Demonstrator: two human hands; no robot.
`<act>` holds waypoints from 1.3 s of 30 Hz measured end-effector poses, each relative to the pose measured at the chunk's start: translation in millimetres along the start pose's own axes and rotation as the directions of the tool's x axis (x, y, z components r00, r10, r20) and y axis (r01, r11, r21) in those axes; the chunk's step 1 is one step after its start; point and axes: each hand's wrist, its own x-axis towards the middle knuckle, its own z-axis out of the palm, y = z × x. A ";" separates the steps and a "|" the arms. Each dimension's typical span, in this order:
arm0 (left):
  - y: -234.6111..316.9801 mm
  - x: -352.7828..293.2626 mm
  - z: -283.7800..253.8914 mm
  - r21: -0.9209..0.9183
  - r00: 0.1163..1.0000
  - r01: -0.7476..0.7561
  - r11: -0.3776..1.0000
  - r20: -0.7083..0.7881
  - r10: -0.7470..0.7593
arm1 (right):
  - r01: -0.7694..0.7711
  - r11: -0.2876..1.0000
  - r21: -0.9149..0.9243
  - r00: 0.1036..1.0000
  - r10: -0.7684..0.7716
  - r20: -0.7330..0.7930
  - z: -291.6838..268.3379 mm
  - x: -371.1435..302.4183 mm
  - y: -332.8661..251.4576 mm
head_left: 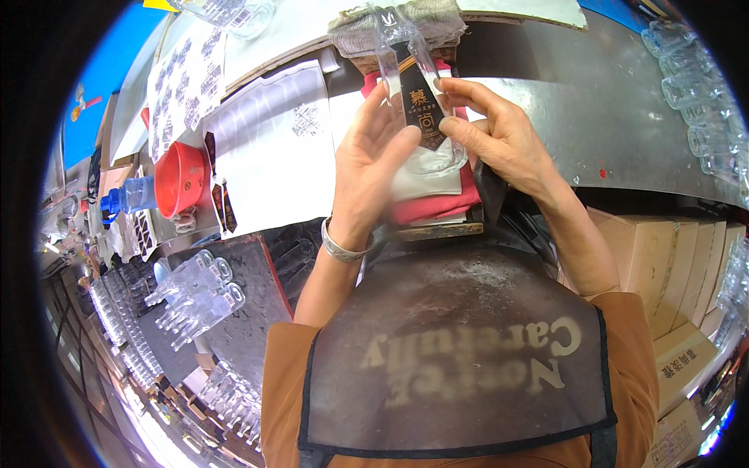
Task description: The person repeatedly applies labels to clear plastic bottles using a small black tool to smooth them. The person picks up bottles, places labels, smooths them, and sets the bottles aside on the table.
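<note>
In front of me a clear glass bottle [445, 160] lies with its neck pointing away, on a stand padded with white sheets and red cloth [437, 206]. A black label with gold lettering [427, 109] covers its upward side. My left hand [365, 156] is open along the bottle's left side, thumb stretched toward the label's lower edge; its fingertips are partly hidden beside the glass. On the right side, my right hand [495, 136] grips the bottle, thumb at the label's edge and forefinger higher up. A grey cloth [351, 35] is bunched under the bottle's neck.
White label sheets [269, 148] cover the bench to the left, near a red bowl [179, 179] and a blue-capped plastic bottle [133, 195]. Clear glass bottles [203, 292] lie on a dark board lower left. More glass bottles [694, 101] line the far right; cardboard boxes [651, 257] stand below.
</note>
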 end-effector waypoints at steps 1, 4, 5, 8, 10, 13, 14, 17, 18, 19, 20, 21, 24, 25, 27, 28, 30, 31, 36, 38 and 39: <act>-0.8 0.4 -1.1 0.001 1.000 0.004 1.000 0.000 -0.004 | 0.002 1.000 0.004 1.000 -0.002 -0.003 0.9 0.3 0.9; -4.6 0.4 -4.0 0.015 1.000 -0.004 1.000 -0.003 0.004 | -0.006 0.997 0.076 1.000 0.003 0.031 -1.8 2.1 3.8; -4.6 0.7 -4.5 0.021 1.000 -0.009 1.000 -0.005 0.009 | -0.026 0.995 0.099 0.999 0.022 0.044 -3.3 2.4 3.1; -1.8 2.5 -8.9 0.022 1.000 0.012 1.000 0.007 -0.012 | -0.123 0.982 0.143 0.991 0.115 0.065 -8.4 2.0 0.8; 0.6 2.4 -7.8 0.101 0.997 -0.071 0.992 -0.036 0.075 | -0.138 0.982 0.132 0.989 0.129 0.073 -8.6 1.5 0.0; 2.7 8.2 -5.7 0.280 0.963 -0.256 0.925 -0.009 0.269 | -0.157 0.981 0.115 0.986 0.149 0.078 -8.9 1.5 -2.5; 3.4 10.3 -5.7 0.331 0.950 -0.302 0.894 0.026 0.311 | -0.163 0.981 0.109 0.985 0.155 0.077 -9.1 1.3 -3.7; 11.6 18.3 -4.9 0.538 0.918 -0.374 0.755 0.096 0.386 | -0.118 0.991 0.070 0.992 0.114 0.058 -6.5 3.4 1.0; 14.6 20.0 -1.3 0.599 0.918 -0.362 0.715 0.095 0.385 | -0.103 0.993 0.056 0.994 0.100 0.048 -6.1 4.5 1.4; 17.4 21.7 1.5 0.656 0.918 -0.347 0.670 0.094 0.384 | -0.093 0.995 0.040 0.995 0.092 0.038 -6.5 4.2 0.4; 17.8 24.2 1.1 0.714 0.894 -0.384 0.585 0.130 0.428 | -0.032 0.999 0.023 0.999 0.032 0.011 -3.5 5.1 9.4; 20.2 24.6 1.9 0.730 0.896 -0.380 0.568 0.136 0.424 | -0.072 0.997 0.040 0.997 0.072 0.020 -3.0 3.5 5.1; 25.8 26.5 2.5 0.757 0.907 -0.362 0.544 0.152 0.391 | -0.118 0.992 0.034 0.993 0.117 0.022 -2.5 1.7 -0.3; 26.0 27.3 3.1 0.755 0.907 -0.365 0.545 0.155 0.392 | -0.120 0.992 0.024 0.993 0.120 0.017 -2.4 1.7 0.4; 26.5 26.6 4.3 0.754 0.907 -0.365 0.546 0.157 0.390 | -0.107 0.994 0.040 0.994 0.106 0.011 -1.7 1.4 0.6; 26.7 26.4 4.5 0.751 0.910 -0.358 0.555 0.149 0.386 | -0.105 0.993 0.045 0.994 0.105 0.015 -1.5 1.5 0.2; 26.4 26.5 4.6 0.743 0.917 -0.345 0.574 0.135 0.377 | -0.102 0.993 0.051 0.995 0.102 0.019 -1.4 1.7 0.0; 26.0 26.7 4.4 0.745 0.915 -0.347 0.569 0.136 0.379 | -0.101 0.994 0.052 0.995 0.100 0.020 -1.5 1.6 0.0; 26.8 27.0 5.1 0.757 0.916 -0.344 0.556 0.139 0.377 | -0.102 0.993 0.066 0.995 0.101 0.021 -2.0 1.4 -0.3; 26.0 28.3 4.5 0.759 0.919 -0.336 0.558 0.135 0.371 | -0.108 0.992 0.067 0.994 0.107 0.022 -2.6 2.5 0.7; 25.9 28.4 4.6 0.759 0.919 -0.335 0.558 0.134 0.371 | -0.073 0.996 0.050 0.997 0.073 0.013 -2.6 2.6 3.4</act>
